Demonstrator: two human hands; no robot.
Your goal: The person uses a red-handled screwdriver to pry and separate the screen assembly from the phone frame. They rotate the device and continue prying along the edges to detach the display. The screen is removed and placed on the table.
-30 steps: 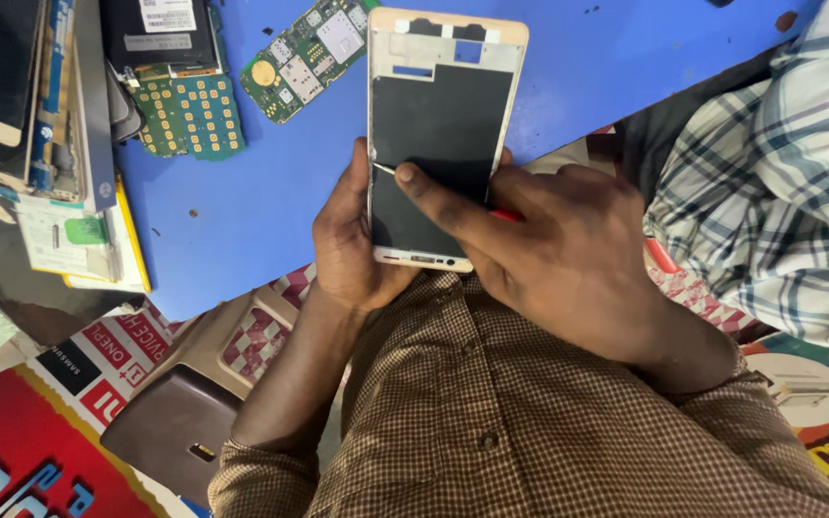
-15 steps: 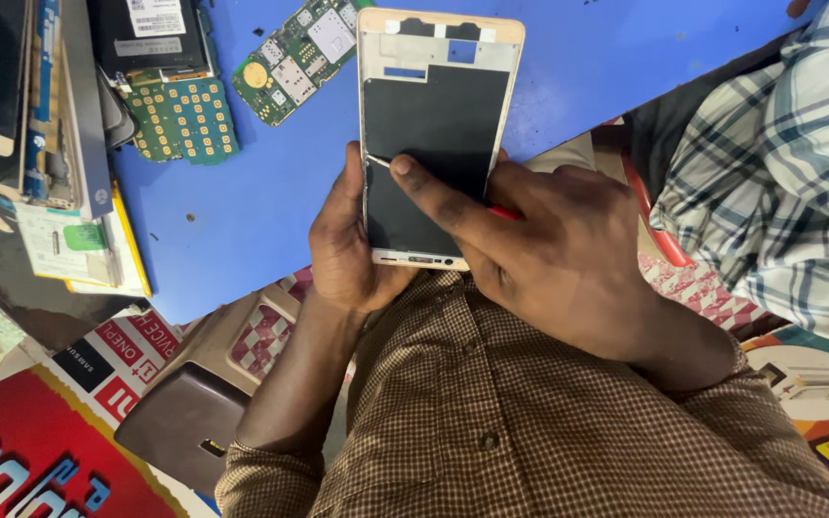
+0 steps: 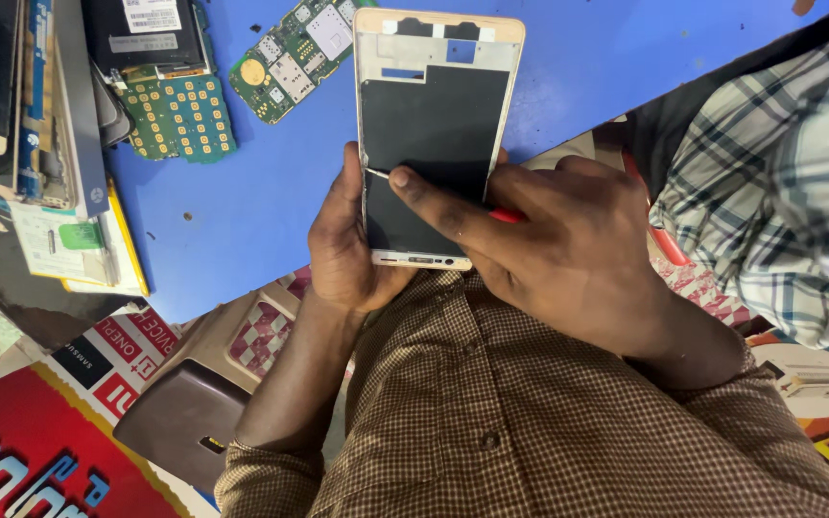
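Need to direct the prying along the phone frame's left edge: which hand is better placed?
Right hand, probably: it holds the red-handled tool, tip at that edge. The left hand is gripping the phone frame.

i see a gold-rimmed phone frame (image 3: 437, 105) with a flat black panel and pale silver top band. the tool (image 3: 506, 217) under my right hand (image 3: 568, 259) shows a red handle and a thin silvery tip. the table (image 3: 606, 67) is plain bright blue. far left lie green circuit boards (image 3: 184, 115), one dotted with a gold disc. my shirt (image 3: 530, 422) is a small brown-and-cream check; the sleeve (image 3: 779, 192) at right is a wide grey-green and white plaid.
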